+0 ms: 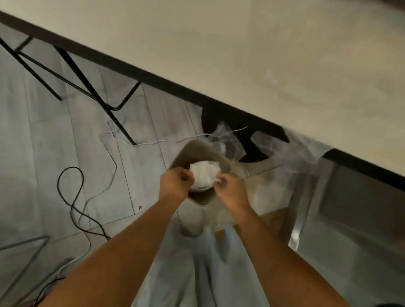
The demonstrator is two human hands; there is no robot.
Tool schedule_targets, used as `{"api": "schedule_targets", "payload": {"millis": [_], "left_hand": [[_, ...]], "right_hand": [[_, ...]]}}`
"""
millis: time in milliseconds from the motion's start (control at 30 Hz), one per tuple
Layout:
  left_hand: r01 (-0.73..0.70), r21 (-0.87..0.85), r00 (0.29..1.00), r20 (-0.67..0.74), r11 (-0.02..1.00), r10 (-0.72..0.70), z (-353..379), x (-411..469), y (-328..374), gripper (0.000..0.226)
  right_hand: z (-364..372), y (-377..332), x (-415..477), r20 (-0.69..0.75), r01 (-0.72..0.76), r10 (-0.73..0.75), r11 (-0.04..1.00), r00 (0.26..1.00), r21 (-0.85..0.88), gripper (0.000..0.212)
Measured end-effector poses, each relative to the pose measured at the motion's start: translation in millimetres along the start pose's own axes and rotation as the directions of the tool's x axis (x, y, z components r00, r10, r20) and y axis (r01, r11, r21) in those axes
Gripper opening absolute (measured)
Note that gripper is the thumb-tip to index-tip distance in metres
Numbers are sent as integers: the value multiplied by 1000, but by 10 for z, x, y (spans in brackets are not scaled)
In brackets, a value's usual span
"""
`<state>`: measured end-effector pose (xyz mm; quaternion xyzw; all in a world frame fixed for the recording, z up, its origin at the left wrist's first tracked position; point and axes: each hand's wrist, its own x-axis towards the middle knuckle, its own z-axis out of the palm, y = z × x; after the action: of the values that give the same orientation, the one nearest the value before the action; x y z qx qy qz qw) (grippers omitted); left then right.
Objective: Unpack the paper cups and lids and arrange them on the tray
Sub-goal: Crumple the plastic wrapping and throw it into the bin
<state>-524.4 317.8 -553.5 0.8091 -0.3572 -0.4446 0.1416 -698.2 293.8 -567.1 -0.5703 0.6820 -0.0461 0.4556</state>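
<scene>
Left hand [177,182] at 9 o'clock and right hand [230,190] at 3 o'clock each pinch a crumpled white wrapping [203,177], apparently plastic, above a tan bin [183,156]. The table [225,49] lies toward 1 o'clock.

A pale desk [249,50] with a dark edge ran across the far right. Beneath its far left end, black folding legs [94,93] stood on the grey plank floor [33,144]. A black cable [71,167] and a thin white cable [174,140] trailed over the floor. A tan bin [185,154] stood near the desk's edge.
</scene>
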Motion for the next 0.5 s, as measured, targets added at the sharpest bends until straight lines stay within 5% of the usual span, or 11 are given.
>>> {"api": "schedule_targets", "payload": {"millis": [133,233,500], "left_hand": [[-28,195,980,201,980,-12,226,245,-188,53],[-27,238,977,214,971,-26,215,209,-345,86],[-133,255,989,95,958,112,-537,-605,-130,75]], "right_hand": [[229,166,199,181,6,34,977,983,-213,63],[292,204,154,253,-39,135,936,958,-350,86],[-148,-437,-631,187,48,15,944,982,-325,81]]}}
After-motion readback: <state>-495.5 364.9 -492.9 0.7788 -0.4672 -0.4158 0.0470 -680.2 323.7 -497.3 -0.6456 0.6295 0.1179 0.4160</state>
